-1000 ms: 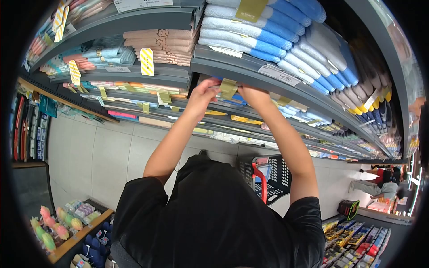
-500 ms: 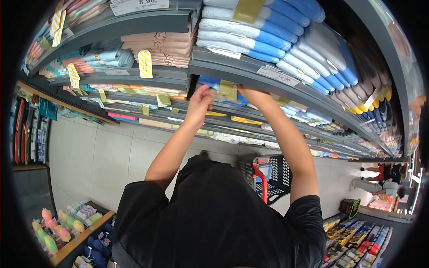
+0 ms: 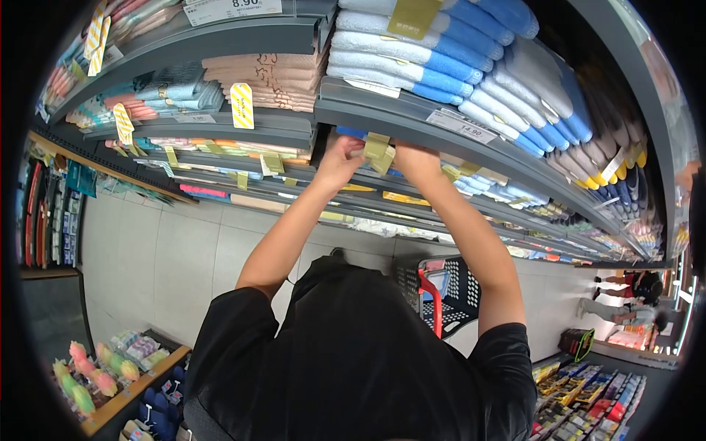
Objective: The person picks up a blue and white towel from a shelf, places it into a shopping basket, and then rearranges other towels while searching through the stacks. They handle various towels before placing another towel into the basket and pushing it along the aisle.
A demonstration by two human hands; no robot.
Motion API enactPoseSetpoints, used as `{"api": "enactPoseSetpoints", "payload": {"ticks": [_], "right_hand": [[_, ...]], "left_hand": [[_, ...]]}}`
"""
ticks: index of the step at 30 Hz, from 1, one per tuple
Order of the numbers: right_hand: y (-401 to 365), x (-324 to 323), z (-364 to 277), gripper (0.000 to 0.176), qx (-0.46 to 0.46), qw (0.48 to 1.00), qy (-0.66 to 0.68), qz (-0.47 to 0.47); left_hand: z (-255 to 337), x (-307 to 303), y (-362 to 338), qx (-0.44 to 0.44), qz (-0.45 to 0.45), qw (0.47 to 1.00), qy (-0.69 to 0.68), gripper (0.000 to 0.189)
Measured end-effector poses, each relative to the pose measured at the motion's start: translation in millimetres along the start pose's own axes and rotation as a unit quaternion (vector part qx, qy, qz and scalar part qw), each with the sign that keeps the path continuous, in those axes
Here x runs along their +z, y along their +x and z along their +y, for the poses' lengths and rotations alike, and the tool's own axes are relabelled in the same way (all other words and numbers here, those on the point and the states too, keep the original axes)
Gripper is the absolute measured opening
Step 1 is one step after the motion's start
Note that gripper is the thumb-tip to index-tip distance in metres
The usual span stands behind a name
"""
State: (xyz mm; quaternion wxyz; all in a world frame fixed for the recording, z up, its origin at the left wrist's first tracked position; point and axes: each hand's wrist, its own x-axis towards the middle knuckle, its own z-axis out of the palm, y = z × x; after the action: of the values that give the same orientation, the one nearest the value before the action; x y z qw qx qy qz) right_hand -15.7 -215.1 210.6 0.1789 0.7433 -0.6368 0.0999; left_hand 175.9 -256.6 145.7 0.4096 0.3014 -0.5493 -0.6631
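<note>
Under the lip of the right-hand shelf, a folded blue towel (image 3: 351,132) with a green-gold paper band (image 3: 379,151) lies between my two hands. My left hand (image 3: 340,163) is at its left side, fingers curled in and closed on the towel's edge. On the other side, my right hand (image 3: 418,162) reaches in close beside the band. Its fingers are mostly hidden by the shelf lip, so their grip does not show. Just above, a stack of white and blue towels (image 3: 404,55) fills the upper shelf, behind a price tag (image 3: 461,126).
Pink folded towels (image 3: 265,81) sit on the shelf to the left, with a yellow-striped tag (image 3: 241,106) hanging in front. A black shopping basket (image 3: 460,290) with a red handle stands by my right side. Other people (image 3: 625,309) are farther off at the right.
Both hands have moved slightly, the left one rightward and closer to the band. The paper band now looks tilted and bent, and less of the blue towel shows.
</note>
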Motion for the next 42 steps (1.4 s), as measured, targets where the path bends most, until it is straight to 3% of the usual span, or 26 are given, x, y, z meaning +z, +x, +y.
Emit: {"api": "enactPoseSetpoints", "payload": {"ticks": [3, 6, 9, 12, 15, 19, 22, 25, 28, 31, 35, 38, 40, 42], "right_hand": [[18, -2, 7, 0.027, 0.043, 0.996, 0.073, -0.032], [27, -19, 6, 0.025, 0.064, 0.988, 0.138, -0.02], [31, -30, 9, 0.025, 0.071, 0.985, 0.151, -0.037], [30, -30, 9, 0.025, 0.064, 0.983, 0.141, -0.098], [17, -30, 4, 0.024, 0.006, 0.989, 0.112, -0.095], [5, -28, -3, 0.02, -0.036, 0.997, 0.061, 0.022], [10, -34, 0, 0.021, -0.013, 0.997, 0.078, -0.029], [13, -34, 4, 0.025, -0.012, 0.994, 0.101, -0.037], [13, -28, 5, 0.035, 0.019, 0.99, 0.116, -0.073], [2, -42, -3, 0.045, -0.023, 0.993, 0.063, -0.095], [-5, -47, -4, 0.051, -0.009, 0.992, 0.048, -0.118], [1, -37, 12, 0.049, -0.008, 0.99, 0.046, -0.135], [3, -26, 17, 0.047, -0.008, 0.992, 0.024, -0.124], [0, -25, 13, 0.034, -0.023, 0.995, 0.037, -0.085]], "left_hand": [[9, 4, 1, 0.07, 0.015, 0.951, 0.3, 0.037], [17, 12, 4, 0.091, 0.049, 0.912, 0.397, 0.032], [19, 15, 7, 0.122, 0.034, 0.929, 0.348, 0.026], [30, 11, 2, -0.133, -0.137, 0.971, 0.144, 0.03], [28, 3, -11, -0.087, -0.163, 0.948, 0.258, 0.035], [26, -5, -23, -0.071, -0.103, 0.988, 0.095, 0.031], [29, -6, -19, -0.129, -0.063, 0.987, 0.076, 0.029], [19, -10, -11, -0.137, -0.041, 0.985, 0.095, 0.023], [-1, -15, -9, -0.038, 0.012, 0.975, 0.219, 0.023], [-15, -15, -17, 0.027, 0.084, 0.96, 0.267, 0.026], [-7, -25, -25, 0.026, 0.182, 0.94, 0.288, 0.033], [2, -28, -22, 0.194, 0.242, 0.875, 0.37, 0.037], [27, -25, -25, 0.125, 0.167, 0.87, 0.447, 0.052], [41, -17, -23, 0.076, 0.107, 0.866, 0.482, 0.063]]}}
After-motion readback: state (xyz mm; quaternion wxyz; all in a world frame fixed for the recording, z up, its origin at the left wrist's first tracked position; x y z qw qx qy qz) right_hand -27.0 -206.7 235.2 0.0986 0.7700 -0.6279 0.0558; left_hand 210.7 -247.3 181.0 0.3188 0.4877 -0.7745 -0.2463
